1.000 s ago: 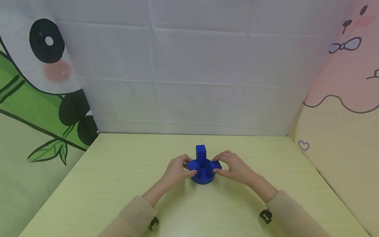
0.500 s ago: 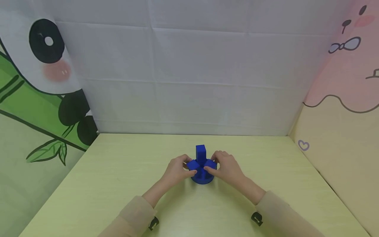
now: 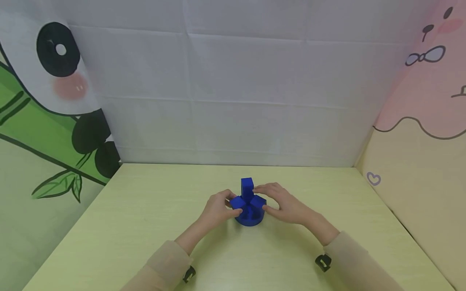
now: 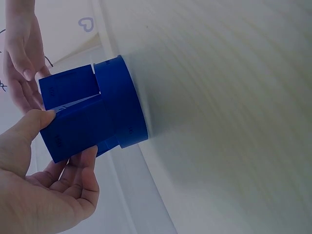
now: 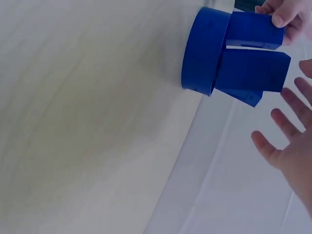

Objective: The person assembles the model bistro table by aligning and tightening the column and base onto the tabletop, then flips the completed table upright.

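Note:
A round blue holder (image 3: 249, 220) with a low wall stands on the table, and three rectangular blue blocks rise from it. My left hand (image 3: 217, 207) pinches the left block (image 3: 237, 201) between thumb and fingers, clearly seen in the left wrist view on that block (image 4: 78, 129). Its fellow on the right (image 3: 258, 201) stands close beside it with a narrow gap. Tallest in the head view is the back block (image 3: 247, 186). My right hand (image 3: 285, 205) hovers at the right block with fingers spread; the right wrist view shows the fingers (image 5: 282, 124) off the block (image 5: 253, 69).
The pale wooden tabletop (image 3: 145, 226) reaches back to a white cloth backdrop (image 3: 236, 101). Painted cartoon panels flank it, a panda with bamboo (image 3: 58, 89) on the left and a pink figure (image 3: 429, 93) on the right.
The right block, leaning outward in the right hand's grip at first, has come inward beside the left one. My right hand has released it and opened. The left hand keeps its place.

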Tool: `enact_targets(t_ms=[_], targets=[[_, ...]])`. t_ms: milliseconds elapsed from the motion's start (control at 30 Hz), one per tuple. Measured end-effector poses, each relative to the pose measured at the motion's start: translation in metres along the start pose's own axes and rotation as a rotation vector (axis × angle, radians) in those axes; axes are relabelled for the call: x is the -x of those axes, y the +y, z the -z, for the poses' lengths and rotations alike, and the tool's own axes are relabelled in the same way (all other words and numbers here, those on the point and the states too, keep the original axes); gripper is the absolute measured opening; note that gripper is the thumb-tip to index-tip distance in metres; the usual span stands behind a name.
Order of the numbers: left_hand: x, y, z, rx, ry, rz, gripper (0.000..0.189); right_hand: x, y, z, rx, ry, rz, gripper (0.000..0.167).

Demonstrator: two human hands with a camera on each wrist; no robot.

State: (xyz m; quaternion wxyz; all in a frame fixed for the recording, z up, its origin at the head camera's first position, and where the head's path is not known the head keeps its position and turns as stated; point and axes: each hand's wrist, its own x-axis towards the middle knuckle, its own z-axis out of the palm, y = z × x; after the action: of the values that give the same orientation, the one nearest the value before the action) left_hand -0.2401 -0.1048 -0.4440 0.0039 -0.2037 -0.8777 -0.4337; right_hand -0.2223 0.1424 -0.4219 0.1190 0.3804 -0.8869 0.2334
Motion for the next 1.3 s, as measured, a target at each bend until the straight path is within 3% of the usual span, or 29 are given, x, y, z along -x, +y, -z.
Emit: enact_targets(t_ms=[200, 367, 533, 700, 967, 1133, 1300], targets=[[0.001, 0.001, 0.001, -0.016, 0.004, -0.005, 0.036, -0.001, 0.003, 0.005, 0.042, -0.065, 0.099, 0.039], [0.002, 0.002, 0.002, -0.019, 0.001, -0.003, 0.036, -0.003, 0.005, 0.001, 0.105, -0.066, 0.121, 0.032], [0.003, 0.005, 0.002, -0.007, -0.001, 0.007, 0.035, -0.004, 0.004, -0.005, 0.147, -0.015, 0.049, 0.028], [0.003, 0.006, 0.002, -0.008, -0.001, 0.010, 0.036, -0.010, -0.002, -0.014, 0.226, 0.098, -0.042, 0.029], [0.004, 0.008, 0.003, -0.013, 0.003, 0.004, 0.035, -0.020, -0.011, -0.023, 0.246, 0.254, -0.204, 0.031], [0.005, 0.009, 0.003, -0.020, 0.002, 0.002, 0.035, -0.022, -0.011, -0.028, 0.221, 0.291, -0.285, 0.031], [0.004, 0.007, 0.002, -0.022, 0.006, -0.005, 0.035, -0.019, -0.011, -0.027, 0.214, 0.270, -0.286, 0.039]])
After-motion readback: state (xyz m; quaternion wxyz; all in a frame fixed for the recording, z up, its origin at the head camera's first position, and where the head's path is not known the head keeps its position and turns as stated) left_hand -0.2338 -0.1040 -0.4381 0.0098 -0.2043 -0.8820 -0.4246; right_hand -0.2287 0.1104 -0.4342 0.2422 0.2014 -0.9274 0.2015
